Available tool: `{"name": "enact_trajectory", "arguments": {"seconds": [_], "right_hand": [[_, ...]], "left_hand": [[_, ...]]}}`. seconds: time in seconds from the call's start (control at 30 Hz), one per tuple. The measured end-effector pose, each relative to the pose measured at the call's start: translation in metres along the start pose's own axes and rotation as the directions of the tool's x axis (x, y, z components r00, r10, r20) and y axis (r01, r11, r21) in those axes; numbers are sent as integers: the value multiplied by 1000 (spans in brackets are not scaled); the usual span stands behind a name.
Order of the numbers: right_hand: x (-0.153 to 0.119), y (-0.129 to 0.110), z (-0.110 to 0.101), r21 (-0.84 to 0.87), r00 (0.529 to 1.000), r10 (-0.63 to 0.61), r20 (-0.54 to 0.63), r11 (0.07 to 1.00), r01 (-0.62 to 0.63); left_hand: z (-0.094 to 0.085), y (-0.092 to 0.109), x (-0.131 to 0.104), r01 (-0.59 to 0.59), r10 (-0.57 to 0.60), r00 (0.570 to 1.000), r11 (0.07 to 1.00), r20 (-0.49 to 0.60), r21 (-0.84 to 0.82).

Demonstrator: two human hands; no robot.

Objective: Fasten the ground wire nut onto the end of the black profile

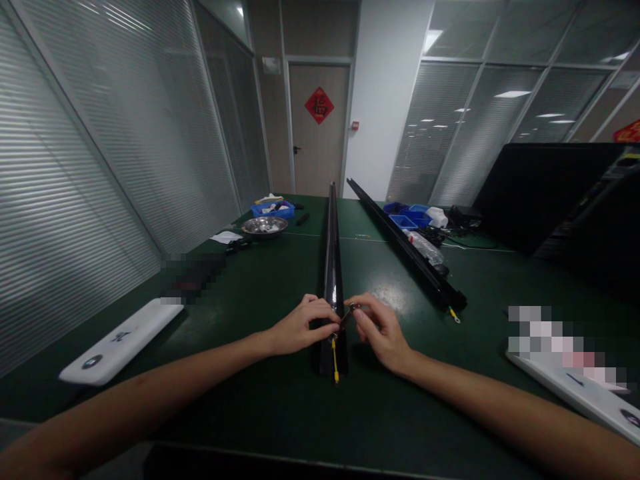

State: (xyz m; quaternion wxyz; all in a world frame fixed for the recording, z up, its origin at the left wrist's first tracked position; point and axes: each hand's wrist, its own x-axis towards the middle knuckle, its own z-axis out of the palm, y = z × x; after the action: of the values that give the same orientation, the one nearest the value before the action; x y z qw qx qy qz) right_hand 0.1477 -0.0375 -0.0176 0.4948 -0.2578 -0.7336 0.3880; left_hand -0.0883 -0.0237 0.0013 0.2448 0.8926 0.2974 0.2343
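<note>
A long black channel-shaped bar (pixel 332 253) lies lengthwise before me, its near end between my hands. My left hand (pixel 305 325) rests at that end from the left, thumb and fingers closed together over the bar; what they pinch is mostly hidden. From the right, my right hand (pixel 381 328) pinches a small shiny metal piece (pixel 354 307) just above the bar's right edge. A thin strip, too small to name, runs from this piece toward my left fingertips. Below them a short yellow wire (pixel 335 360) with a terminal at its tip hangs over the near end.
A second black bar (pixel 410 247) lies slantwise at right, a yellow ring-terminal lead (pixel 454 315) at its end. Farther back are a metal bowl (pixel 265 227), blue bins (pixel 407 217) and a clear plastic bag (pixel 424 247). White devices flank the green table (pixel 270 287); a black panel (pixel 545 193) stands right.
</note>
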Motion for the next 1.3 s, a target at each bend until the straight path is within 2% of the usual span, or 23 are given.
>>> {"name": "enact_trajectory", "arguments": {"seconds": [0.3, 0.57, 0.97, 1.3], "right_hand": [[1, -1, -1, -50, 999, -41, -18, 998, 41], [0, -1, 0, -26, 1000, 11, -1, 1000, -11], [0, -1, -1, -10, 1000, -19, -22, 1000, 19], [0, 0, 0, -16, 1000, 6, -5, 1000, -6]], "left_hand": [[0, 2, 1, -20, 20, 1000, 1000, -9, -4], [-1, 4, 1, -9, 9, 1000, 1000, -8, -4], [0, 4, 1, -14, 14, 1000, 1000, -5, -14], [1, 1, 0, -2, 2, 1000, 1000, -7, -1]]}}
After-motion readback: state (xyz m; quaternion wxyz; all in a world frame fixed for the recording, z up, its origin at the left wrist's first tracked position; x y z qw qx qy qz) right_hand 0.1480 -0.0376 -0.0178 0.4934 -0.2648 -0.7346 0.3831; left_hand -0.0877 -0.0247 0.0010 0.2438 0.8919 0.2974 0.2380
